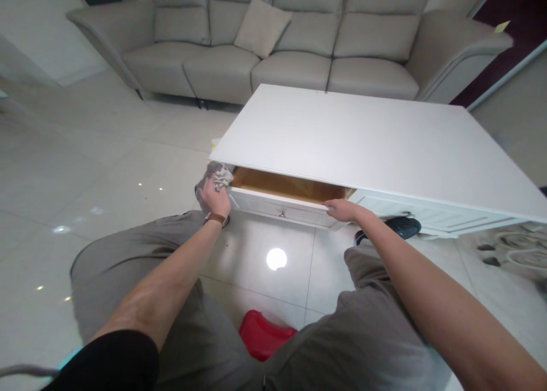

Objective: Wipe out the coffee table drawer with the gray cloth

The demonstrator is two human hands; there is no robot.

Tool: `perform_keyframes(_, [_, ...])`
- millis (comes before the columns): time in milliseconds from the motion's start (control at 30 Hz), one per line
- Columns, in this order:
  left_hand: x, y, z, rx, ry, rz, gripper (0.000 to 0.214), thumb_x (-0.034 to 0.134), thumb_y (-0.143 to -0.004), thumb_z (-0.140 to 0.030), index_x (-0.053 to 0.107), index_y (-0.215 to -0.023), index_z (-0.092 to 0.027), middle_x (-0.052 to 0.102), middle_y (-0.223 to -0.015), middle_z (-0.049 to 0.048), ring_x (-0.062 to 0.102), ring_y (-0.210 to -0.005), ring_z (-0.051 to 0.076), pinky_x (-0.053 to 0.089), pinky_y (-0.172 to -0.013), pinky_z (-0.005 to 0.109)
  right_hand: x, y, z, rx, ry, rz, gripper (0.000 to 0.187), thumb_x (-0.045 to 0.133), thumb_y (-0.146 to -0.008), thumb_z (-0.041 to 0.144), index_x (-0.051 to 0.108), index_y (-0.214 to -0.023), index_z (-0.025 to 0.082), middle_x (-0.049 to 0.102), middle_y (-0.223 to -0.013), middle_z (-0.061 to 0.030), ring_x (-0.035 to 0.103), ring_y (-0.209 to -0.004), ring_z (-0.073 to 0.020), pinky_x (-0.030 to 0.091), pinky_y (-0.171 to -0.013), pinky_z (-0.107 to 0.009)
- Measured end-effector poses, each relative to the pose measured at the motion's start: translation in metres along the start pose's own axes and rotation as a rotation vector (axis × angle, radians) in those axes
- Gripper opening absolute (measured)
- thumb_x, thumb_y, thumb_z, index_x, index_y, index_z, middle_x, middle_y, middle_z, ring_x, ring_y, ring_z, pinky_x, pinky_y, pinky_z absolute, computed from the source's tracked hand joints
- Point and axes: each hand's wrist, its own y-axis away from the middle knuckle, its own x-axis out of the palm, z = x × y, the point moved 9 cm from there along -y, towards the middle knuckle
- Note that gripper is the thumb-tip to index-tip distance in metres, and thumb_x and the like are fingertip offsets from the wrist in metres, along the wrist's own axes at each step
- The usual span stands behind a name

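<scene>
In front of me a white drawer [265,203] is pulled part way out of a low white coffee table [363,134]. Its brown wooden inside shows, and a small knob [282,214] sits on its front panel. My left hand [215,199] is closed on a crumpled grey patterned cloth [221,176] at the drawer's left front corner. My right hand [342,210] grips the top edge of the drawer front near its right end, fingers over the rim. A brown-strapped watch [216,218] is on my left wrist.
A long grey sofa [294,66] with a beige cushion [262,27] stands behind the table. A red plastic stool [265,334] shows between my legs. My dark shoe [404,227] is by the table's front. A patterned rug [519,248] lies at right on the tiled floor [106,151].
</scene>
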Motion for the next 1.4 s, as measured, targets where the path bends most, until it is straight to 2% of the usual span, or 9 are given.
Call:
perform_keyframes(100, [0.020, 0.022, -0.043, 0.281, -0.163, 0.164, 0.046, 0.058, -0.083, -0.012, 0.062, -0.129, -0.013, 0.066, -0.139, 0.0107, 0.043, -0.145, 0.029, 0.002, -0.130, 0.055, -0.001, 0.002, -0.001, -0.012, 0.011, -0.008, 0.046, 0.051, -0.096, 0.022, 0.065, -0.139, 0.013, 0.063, -0.144, -0.0146, 0.061, -0.129, -0.0272, 0.045, -0.110, -0.033])
perform_keyframes(200, [0.055, 0.060, -0.089, 0.481, -0.152, 0.360, 0.043, 0.060, -0.083, -0.015, 0.068, -0.125, -0.020, 0.070, -0.133, 0.0090, 0.048, -0.141, 0.031, 0.006, -0.130, 0.055, -0.003, 0.003, -0.003, -0.023, 0.010, -0.002, 0.039, 0.052, -0.095, 0.023, 0.070, -0.128, 0.012, 0.069, -0.134, -0.0159, 0.067, -0.119, -0.0270, 0.048, -0.102, -0.032])
perform_keyframes(433, [0.145, 0.196, -0.207, 0.778, -0.074, 0.651, 0.046, 0.062, -0.086, -0.022, 0.066, -0.132, -0.026, 0.069, -0.136, 0.0092, 0.051, -0.137, 0.031, 0.015, -0.129, 0.058, -0.006, 0.006, -0.042, 0.107, -0.031, 0.013, 0.040, 0.068, -0.085, 0.026, 0.073, -0.123, 0.015, 0.076, -0.119, -0.0139, 0.071, -0.105, -0.0258, 0.052, -0.091, -0.030])
perform_keyframes(533, [0.166, 0.240, -0.239, 0.868, -0.066, 0.703, 0.047, 0.058, -0.091, -0.024, 0.063, -0.138, -0.026, 0.063, -0.144, 0.0124, 0.046, -0.143, 0.031, 0.016, -0.129, 0.055, -0.003, 0.009, -0.060, 0.170, 0.020, 0.018, 0.041, 0.070, -0.081, 0.023, 0.074, -0.122, 0.016, 0.076, -0.116, -0.0156, 0.072, -0.109, -0.0290, 0.053, -0.092, -0.032])
perform_keyframes(600, [0.169, 0.253, -0.245, 0.907, -0.077, 0.727, 0.050, 0.054, -0.093, -0.023, 0.060, -0.142, -0.027, 0.059, -0.148, 0.0118, 0.043, -0.146, 0.030, 0.015, -0.130, 0.052, 0.001, 0.011, -0.068, 0.186, 0.049, 0.041, 0.043, 0.070, -0.080, 0.021, 0.074, -0.122, 0.015, 0.076, -0.117, -0.0172, 0.071, -0.111, -0.0302, 0.053, -0.092, -0.033])
perform_keyframes(767, [0.151, 0.234, -0.220, 0.983, -0.052, 0.777, 0.065, 0.058, -0.083, -0.015, 0.056, -0.146, -0.027, 0.055, -0.154, 0.0088, 0.039, -0.150, 0.029, 0.015, -0.131, 0.054, 0.002, 0.007, -0.068, 0.193, 0.012, 0.054, 0.054, 0.076, -0.076, 0.024, 0.071, -0.129, 0.020, 0.078, -0.113, -0.0118, 0.074, -0.104, -0.0274, 0.055, -0.092, -0.034])
perform_keyframes(1133, [0.060, 0.063, -0.070, 0.556, -0.194, 0.473, 0.063, 0.065, -0.075, -0.027, 0.061, -0.138, -0.019, 0.063, -0.143, 0.0132, 0.044, -0.143, 0.035, 0.010, -0.130, 0.054, 0.003, -0.002, -0.046, 0.104, -0.008, 0.086, 0.048, 0.071, -0.084, 0.026, 0.070, -0.132, 0.017, 0.070, -0.134, -0.0119, 0.068, -0.118, -0.0251, 0.052, -0.099, -0.029])
perform_keyframes(1267, [0.042, 0.041, -0.056, 0.476, -0.282, 0.345, 0.055, 0.062, -0.078, -0.030, 0.063, -0.132, -0.020, 0.066, -0.136, 0.0125, 0.047, -0.140, 0.033, 0.011, -0.129, 0.052, 0.003, 0.000, -0.051, 0.113, 0.006, 0.062, 0.050, 0.070, -0.084, 0.025, 0.070, -0.133, 0.018, 0.071, -0.133, -0.0108, 0.068, -0.118, -0.0259, 0.052, -0.101, -0.032])
perform_keyframes(1400, [0.049, 0.056, -0.068, 0.473, -0.257, 0.337, 0.049, 0.062, -0.080, -0.028, 0.065, -0.128, -0.022, 0.068, -0.131, 0.0114, 0.047, -0.139, 0.034, 0.012, -0.128, 0.053, -0.001, 0.006, -0.052, 0.118, 0.008, 0.023, 0.051, 0.072, -0.081, 0.021, 0.071, -0.132, 0.020, 0.074, -0.128, -0.0104, 0.070, -0.113, -0.0256, 0.053, -0.098, -0.032])
